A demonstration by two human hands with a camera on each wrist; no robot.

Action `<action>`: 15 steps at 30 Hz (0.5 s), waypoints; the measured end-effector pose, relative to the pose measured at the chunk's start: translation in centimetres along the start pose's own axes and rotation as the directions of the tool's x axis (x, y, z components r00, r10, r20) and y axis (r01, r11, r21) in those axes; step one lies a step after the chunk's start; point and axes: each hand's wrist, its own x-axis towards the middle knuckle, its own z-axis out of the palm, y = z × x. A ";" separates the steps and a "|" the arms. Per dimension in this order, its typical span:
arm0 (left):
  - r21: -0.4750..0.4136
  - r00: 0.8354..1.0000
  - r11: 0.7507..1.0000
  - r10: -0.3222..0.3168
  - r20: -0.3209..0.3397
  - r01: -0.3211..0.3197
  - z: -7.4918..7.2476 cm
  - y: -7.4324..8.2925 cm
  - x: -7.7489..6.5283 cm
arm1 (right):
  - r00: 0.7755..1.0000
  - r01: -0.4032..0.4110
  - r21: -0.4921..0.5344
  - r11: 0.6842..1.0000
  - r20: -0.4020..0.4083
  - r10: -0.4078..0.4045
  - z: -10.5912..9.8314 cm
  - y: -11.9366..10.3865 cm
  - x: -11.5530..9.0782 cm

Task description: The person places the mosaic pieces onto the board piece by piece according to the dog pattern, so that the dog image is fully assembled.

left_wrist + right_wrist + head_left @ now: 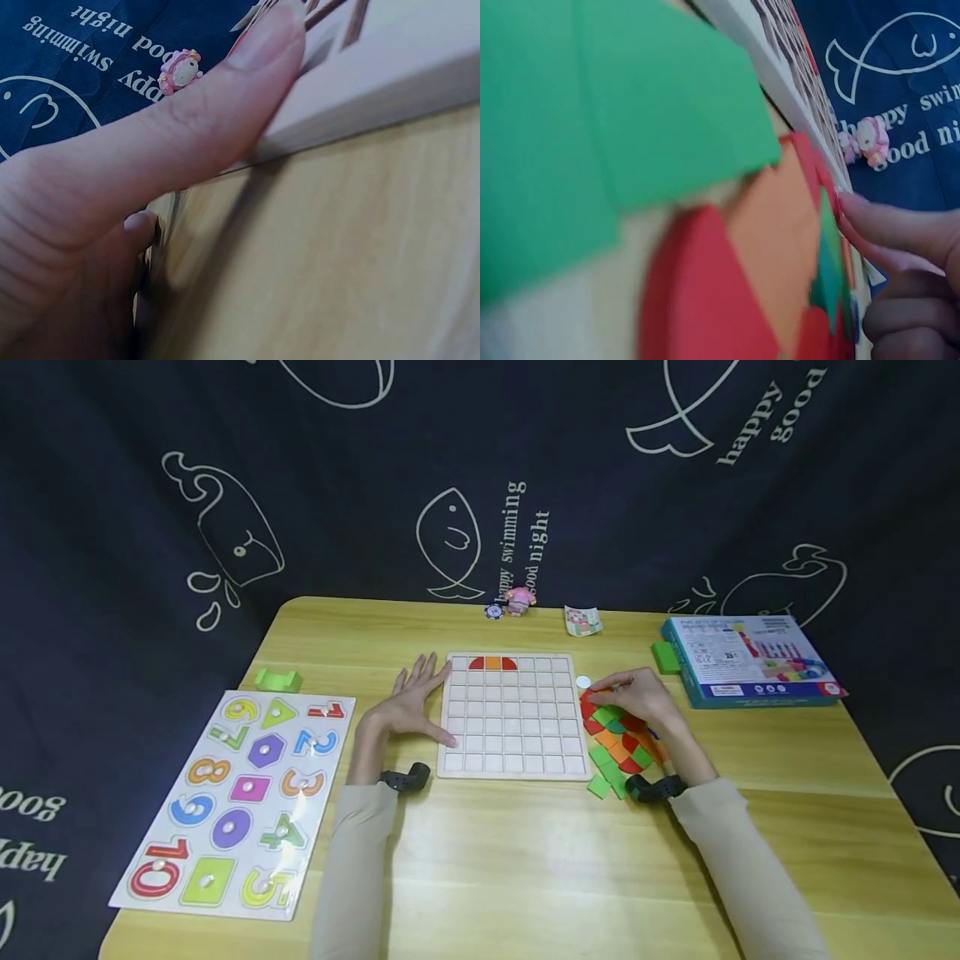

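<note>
A wooden grid board (517, 780) lies flat on the table, with two red quarter-round tiles and an orange square tile (492, 663) between them in its far row. My left hand (408, 706) spreads its fingers along the board's left side, thumb at the edge; the thumb (225, 105) also shows against the rim in the left wrist view. My right hand (637, 697) reaches over a pile of coloured tiles (609, 739) beside the board. Its thumb and index finger pinch a red tile (587, 705) at the pile's far end; the fingertips partly hide it.
At the left lies a number and shape puzzle board (247, 787), with a green block (278, 680) behind it. A blue box (753, 660) and another green block (664, 657) stand at the right. A pink figurine (519, 600), a patterned chip and a small card (582, 621) line the back edge.
</note>
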 end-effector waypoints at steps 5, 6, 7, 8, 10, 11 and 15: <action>0.002 1.000 1.000 -0.001 -0.007 0.001 0.0 0.0 -0.1 | 0.997 -0.026 0.023 0.999 -0.074 0.027 0.3 0.2 0.4; 0.001 1.000 1.000 -0.002 -0.004 0.002 0.0 0.0 -0.1 | 0.996 -0.031 0.019 0.999 -0.083 0.032 0.3 0.3 0.4; -0.005 1.000 1.000 -0.004 -0.001 0.004 0.1 0.0 -0.1 | 0.995 -0.037 0.014 0.999 -0.089 0.038 0.3 0.3 0.4; -0.009 1.000 1.000 -0.003 0.002 0.003 0.1 0.0 -0.1 | 0.995 -0.038 0.008 0.999 -0.095 0.039 0.3 0.3 0.5; -0.013 1.000 1.000 -0.004 0.004 0.004 0.2 0.0 -0.1 | 0.994 -0.044 0.003 0.999 -0.105 0.044 0.3 0.2 0.5; -0.014 1.000 1.000 -0.005 0.001 0.005 0.2 0.0 -0.1 | 0.994 -0.039 -0.005 0.999 -0.106 0.039 0.3 0.1 0.5; -0.005 1.000 1.000 0.001 -0.008 -0.001 0.2 0.0 0.0 | 0.993 -0.033 -0.039 0.999 -0.113 0.029 0.4 -0.5 0.3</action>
